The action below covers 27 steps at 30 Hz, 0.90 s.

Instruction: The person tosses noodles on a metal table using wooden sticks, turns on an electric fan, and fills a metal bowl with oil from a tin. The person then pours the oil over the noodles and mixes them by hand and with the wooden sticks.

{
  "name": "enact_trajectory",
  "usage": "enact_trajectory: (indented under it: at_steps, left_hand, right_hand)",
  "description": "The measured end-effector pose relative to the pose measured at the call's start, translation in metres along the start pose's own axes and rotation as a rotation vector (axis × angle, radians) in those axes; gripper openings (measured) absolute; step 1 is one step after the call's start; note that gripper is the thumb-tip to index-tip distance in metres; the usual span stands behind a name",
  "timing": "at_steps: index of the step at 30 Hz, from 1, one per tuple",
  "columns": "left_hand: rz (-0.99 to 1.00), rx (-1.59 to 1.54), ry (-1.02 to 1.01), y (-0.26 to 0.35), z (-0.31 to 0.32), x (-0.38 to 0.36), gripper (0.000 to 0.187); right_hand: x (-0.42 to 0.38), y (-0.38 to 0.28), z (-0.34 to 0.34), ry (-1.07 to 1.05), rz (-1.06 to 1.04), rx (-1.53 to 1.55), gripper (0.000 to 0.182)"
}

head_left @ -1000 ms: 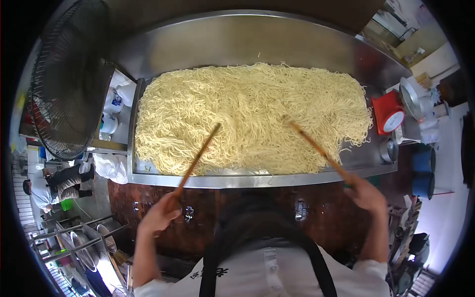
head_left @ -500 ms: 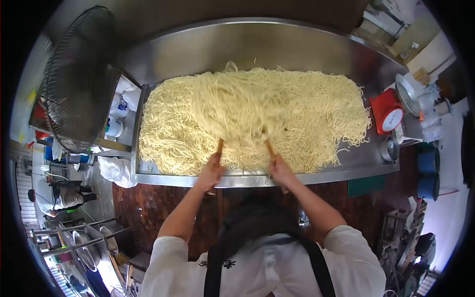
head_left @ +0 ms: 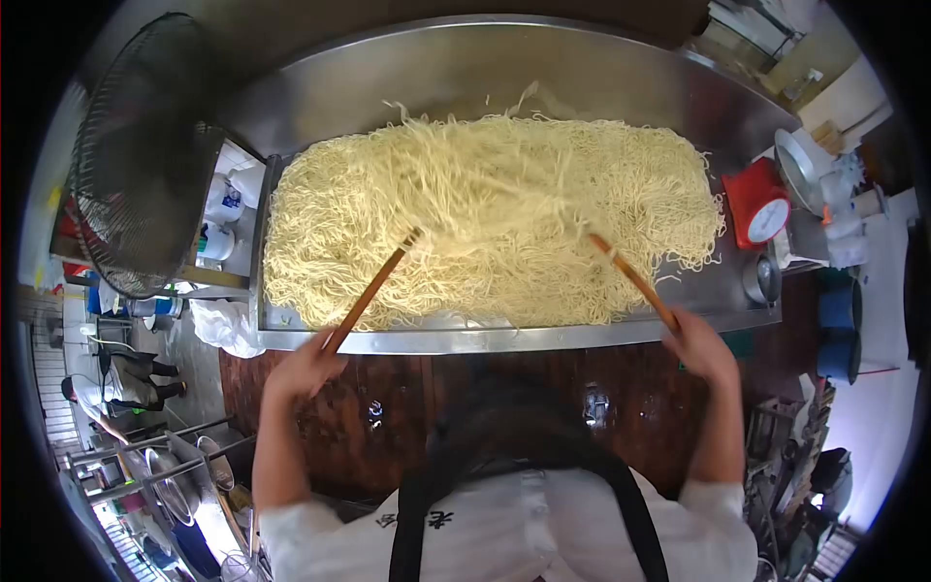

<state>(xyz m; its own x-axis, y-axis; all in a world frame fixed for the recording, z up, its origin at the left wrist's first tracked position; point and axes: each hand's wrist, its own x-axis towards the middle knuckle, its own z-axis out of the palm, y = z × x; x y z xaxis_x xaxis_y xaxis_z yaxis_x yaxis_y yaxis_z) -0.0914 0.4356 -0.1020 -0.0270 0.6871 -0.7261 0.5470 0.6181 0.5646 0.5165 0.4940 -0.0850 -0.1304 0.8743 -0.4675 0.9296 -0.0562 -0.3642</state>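
A broad heap of pale yellow noodles (head_left: 320, 233) covers most of the metal tray table (head_left: 417, 341). My left hand (head_left: 305, 367) is closed around a wooden stick (head_left: 369, 294), which slants up and right into the noodles. In my right hand (head_left: 700, 347) is a second wooden stick (head_left: 635, 281), slanting up and left into the heap. Both sticks have a pale band near the far end; their tips are hidden or blurred among the noodles. Loose strands in the middle of the heap are lifted and smeared by motion. Both hands are at the table's front edge, wide apart.
A large fan (head_left: 145, 165) stands at the left. On the right are a red dial scale (head_left: 756, 206) and a small metal bowl (head_left: 762, 279). White containers (head_left: 221, 199) sit beside the fan. Another person (head_left: 121, 383) bends over at the far left.
My hands have moved apart, left hand to the left and right hand to the right, each with its stick. The noodles tossed up in the middle have spread out and dropped.
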Motion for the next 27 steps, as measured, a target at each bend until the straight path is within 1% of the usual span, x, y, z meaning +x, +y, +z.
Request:
enact_trajectory:
  at_steps: [1, 2, 3, 4, 5, 6, 7, 8, 9, 10, 11, 12, 13, 14, 15, 17, 19, 20, 21, 22, 23, 24, 25, 26, 27]
  left_hand:
    - [0.037, 0.040, -0.052, -0.030, -0.007, -0.031, 0.061]
    - [-0.031, 0.012, -0.045, -0.037, 0.003, -0.063, 0.061]
    - [-0.098, -0.013, -0.039, -0.038, 0.010, -0.083, 0.061]
    - [-0.075, -0.015, -0.055, -0.036, 0.027, -0.079, 0.062]
    - [0.037, -0.009, -0.032, -0.047, 0.057, -0.047, 0.062]
    - [0.150, -0.002, -0.007, -0.058, 0.087, -0.016, 0.062]
    - [0.347, 0.021, 0.040, -0.070, 0.118, 0.028, 0.062]
    - [0.169, 0.134, -0.012, -0.024, 0.135, 0.057, 0.062]
    - [0.313, 0.256, 0.110, -0.007, 0.157, 0.092, 0.061]
    - [0.260, 0.087, 0.041, 0.039, 0.166, 0.120, 0.062]
    - [0.205, -0.084, -0.031, 0.071, 0.170, 0.138, 0.063]
    - [0.256, -0.203, -0.065, 0.068, 0.169, 0.125, 0.067]
    - [0.309, -0.315, -0.088, 0.065, 0.155, 0.107, 0.070]
    - [0.270, -0.315, -0.067, 0.058, 0.151, 0.084, 0.072]
    - [0.269, -0.368, -0.070, 0.046, 0.161, 0.080, 0.069]
    - [0.276, -0.499, -0.067, 0.008, 0.195, 0.101, 0.065]
    - [0.220, -0.418, -0.081, 0.052, 0.227, 0.121, 0.073]
    - [0.215, -0.420, -0.080, 0.086, 0.221, 0.127, 0.075]
    - [0.196, -0.417, -0.091, 0.107, 0.218, 0.128, 0.076]
    - [0.242, -0.478, -0.071, 0.119, 0.204, 0.113, 0.076]
    - [0.287, -0.538, -0.050, 0.124, 0.180, 0.096, 0.077]
    - [0.342, -0.483, -0.035, 0.121, 0.160, 0.078, 0.076]
    - [0.399, -0.434, -0.019, 0.111, 0.139, 0.067, 0.076]
    - [0.356, -0.307, 0.024, 0.084, 0.121, 0.069, 0.075]
    - [0.316, -0.181, 0.070, 0.054, 0.109, 0.066, 0.074]
  right_hand:
    - [-0.036, -0.007, -0.017, -0.132, 0.151, 0.015, 0.034]
    - [-0.057, 0.011, -0.015, -0.191, 0.143, 0.066, 0.032]
    - [-0.067, 0.028, -0.001, -0.215, 0.091, 0.148, 0.032]
    - [-0.056, 0.027, 0.018, -0.225, 0.090, 0.193, 0.033]
    - [-0.037, 0.021, 0.046, -0.228, 0.080, 0.236, 0.033]
    - [-0.003, 0.021, 0.091, -0.087, -0.097, 0.233, 0.026]
    - [0.038, 0.003, 0.125, -0.060, -0.128, 0.265, 0.029]
    - [0.093, 0.009, 0.180, 0.052, -0.291, 0.220, 0.033]
    - [0.134, -0.020, 0.196, 0.031, -0.247, 0.361, 0.032]
    - [0.147, -0.066, 0.171, -0.010, -0.206, 0.459, 0.031]
    - [0.141, -0.097, 0.139, -0.052, -0.163, 0.555, 0.031]
    - [0.123, -0.083, 0.121, -0.016, -0.180, 0.512, 0.029]
    - [0.107, -0.067, 0.106, 0.024, -0.206, 0.478, 0.027]
    - [0.095, -0.054, 0.104, 0.071, -0.229, 0.456, 0.025]
    - [0.088, -0.039, 0.130, 0.109, -0.250, 0.485, 0.027]
    - [0.086, 0.000, 0.207, 0.181, -0.307, 0.518, 0.032]
    - [0.101, -0.017, 0.235, 0.173, -0.356, 0.488, 0.033]
    - [0.098, -0.054, 0.198, 0.067, -0.213, 0.488, 0.034]
    - [0.094, -0.079, 0.159, 0.050, -0.203, 0.591, 0.033]
    - [0.091, -0.093, 0.121, 0.036, -0.194, 0.694, 0.032]
    - [0.081, -0.097, 0.084, 0.086, -0.260, 0.698, 0.032]
    - [0.071, -0.093, 0.065, 0.130, -0.320, 0.703, 0.032]
    - [0.066, -0.075, 0.063, 0.190, -0.343, 0.586, 0.032]
    - [0.064, -0.048, 0.056, 0.255, -0.375, 0.460, 0.031]
    - [0.063, -0.004, 0.055, 0.160, -0.268, 0.297, 0.036]
